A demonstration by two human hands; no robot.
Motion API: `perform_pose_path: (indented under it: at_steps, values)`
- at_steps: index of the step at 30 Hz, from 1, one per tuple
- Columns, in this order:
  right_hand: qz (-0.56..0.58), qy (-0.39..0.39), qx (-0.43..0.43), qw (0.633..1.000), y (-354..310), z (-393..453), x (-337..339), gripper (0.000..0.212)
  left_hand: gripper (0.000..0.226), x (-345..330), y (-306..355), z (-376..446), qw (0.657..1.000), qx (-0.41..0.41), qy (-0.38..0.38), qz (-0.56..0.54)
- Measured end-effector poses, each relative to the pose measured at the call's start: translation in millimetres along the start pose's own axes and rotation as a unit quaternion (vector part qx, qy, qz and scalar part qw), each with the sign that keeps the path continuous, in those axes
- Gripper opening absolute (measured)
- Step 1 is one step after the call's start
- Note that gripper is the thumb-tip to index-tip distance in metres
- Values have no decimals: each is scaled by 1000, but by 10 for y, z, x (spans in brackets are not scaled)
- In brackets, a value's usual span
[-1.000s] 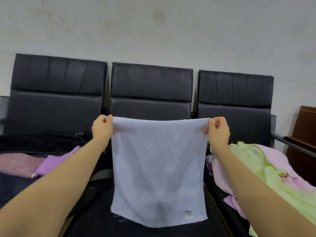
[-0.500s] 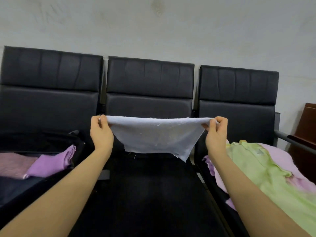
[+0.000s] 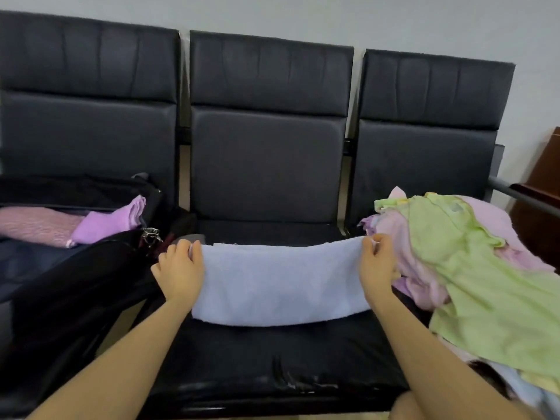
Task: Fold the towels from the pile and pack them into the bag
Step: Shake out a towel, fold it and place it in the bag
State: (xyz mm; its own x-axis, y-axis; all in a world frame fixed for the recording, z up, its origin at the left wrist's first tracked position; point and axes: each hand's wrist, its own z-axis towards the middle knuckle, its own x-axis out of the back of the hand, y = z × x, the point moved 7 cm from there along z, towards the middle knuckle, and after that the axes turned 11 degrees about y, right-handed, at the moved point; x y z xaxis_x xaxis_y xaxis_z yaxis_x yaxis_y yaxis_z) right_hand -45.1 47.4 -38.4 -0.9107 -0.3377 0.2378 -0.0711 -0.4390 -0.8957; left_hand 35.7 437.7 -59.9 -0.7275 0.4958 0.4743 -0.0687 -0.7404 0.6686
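A pale blue towel (image 3: 280,283) lies folded in half on the middle black seat (image 3: 272,359). My left hand (image 3: 178,269) pinches its far left corner and my right hand (image 3: 375,265) pinches its far right corner. A pile of green and pink towels (image 3: 472,268) covers the right seat, touching my right hand's side. On the left seat an open black bag (image 3: 75,268) holds a folded pink towel (image 3: 36,224) and a folded purple towel (image 3: 112,219).
Three black seat backs (image 3: 266,131) stand against a pale wall. A metal armrest (image 3: 521,197) and a brown wooden cabinet (image 3: 542,207) are at the far right. A key ring (image 3: 150,233) hangs on the bag's edge.
The towel hung full length from both hands, then swung forward. Now both hands have lowered it onto the middle seat, doubled over, still pinching its top corners.
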Motion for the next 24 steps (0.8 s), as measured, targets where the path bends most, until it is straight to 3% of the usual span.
perform_pose_path:
  at_steps: [6, 11, 16, 20, 24]
  values:
    - [-33, -60, -16, 997, 202, -29, -221, 11, 27, -393, -143, -8, 989, -63, -76, 106]
    - [-49, -55, 3, 997, 240, 190, -498, 9, 19, -704, 17, 221, 980, -148, -59, 115]
    - [-98, -65, 76, 990, 156, 420, -798, 8, 19, -1023, 61, 461, 974, -172, -41, 139]
    - [-131, -85, 73, 985, 253, 511, -1053, 8, 19, -1251, 89, 503, 965, -198, -45, 165]
    - [-243, -103, 129, 956, 275, 409, -1230, 18, 23, -1378, 129, 369, 946, -261, -46, 187]
